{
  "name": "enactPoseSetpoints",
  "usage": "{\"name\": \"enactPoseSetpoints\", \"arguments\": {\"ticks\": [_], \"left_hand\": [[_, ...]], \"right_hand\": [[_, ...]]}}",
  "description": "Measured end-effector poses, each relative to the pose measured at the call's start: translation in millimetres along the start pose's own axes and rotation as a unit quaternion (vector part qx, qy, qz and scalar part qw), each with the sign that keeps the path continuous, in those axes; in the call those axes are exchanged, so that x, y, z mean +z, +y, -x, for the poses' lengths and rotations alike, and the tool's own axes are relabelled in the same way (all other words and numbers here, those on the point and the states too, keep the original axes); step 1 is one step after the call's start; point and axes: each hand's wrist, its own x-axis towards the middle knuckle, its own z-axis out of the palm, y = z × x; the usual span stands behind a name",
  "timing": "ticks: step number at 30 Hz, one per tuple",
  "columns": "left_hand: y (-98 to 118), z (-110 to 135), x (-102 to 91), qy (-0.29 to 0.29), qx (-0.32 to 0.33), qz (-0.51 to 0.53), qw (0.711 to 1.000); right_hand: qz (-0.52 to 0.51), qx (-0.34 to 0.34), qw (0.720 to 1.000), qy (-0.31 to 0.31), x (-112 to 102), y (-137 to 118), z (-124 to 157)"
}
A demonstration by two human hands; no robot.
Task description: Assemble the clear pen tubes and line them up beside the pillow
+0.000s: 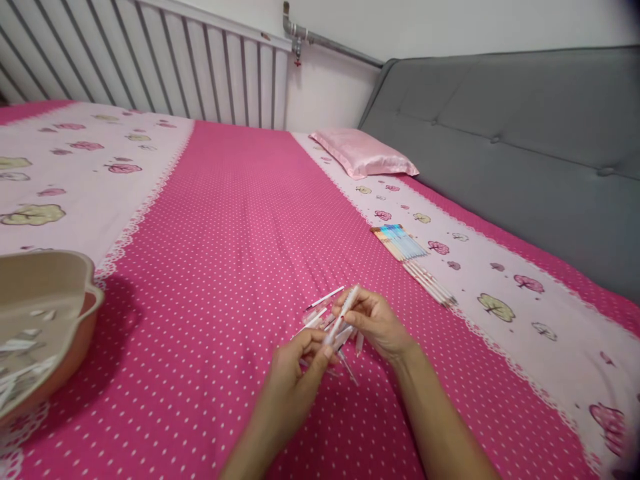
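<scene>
Pen (351,297): held tilted over the pile (344,335), on the bed (240,220). Left of the pile, basin (50,277). Over the pile, left hand (300,367) pinching one end, right hand (377,325) pinching further along. Right of and beyond the pile, blue set (400,241) and pale row (429,283). Probably best to keep both pinches light, in line, without bending, above the pile to catch loose parts.

Head-worn cam, facing fwd/down, close abv bed (225,233)
</scene>
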Motion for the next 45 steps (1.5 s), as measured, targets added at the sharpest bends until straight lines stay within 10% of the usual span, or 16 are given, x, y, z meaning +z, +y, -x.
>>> {"name": "enactPoseSetpoints", "arguments": {"ticks": [7,22,45], "left_hand": [[-0.8,-0.7,0.8,0.048,-0.018,-0.044,0.998],[6.6,0.9,0.3,-0.051,-0.008,0.073,0.996],[2.3,-0.1,1.3,0.026,-0.033,0.01,0.999]], "right_hand": [[0.003,-0.011,1.0,-0.026,3.4,-0.5,0.0],[0.01,0.032,0.997,-0.069,-0.9,0.7,4.1],[0.027,0.012,0.997,-0.07,0.5,1.0,1.8]]}}
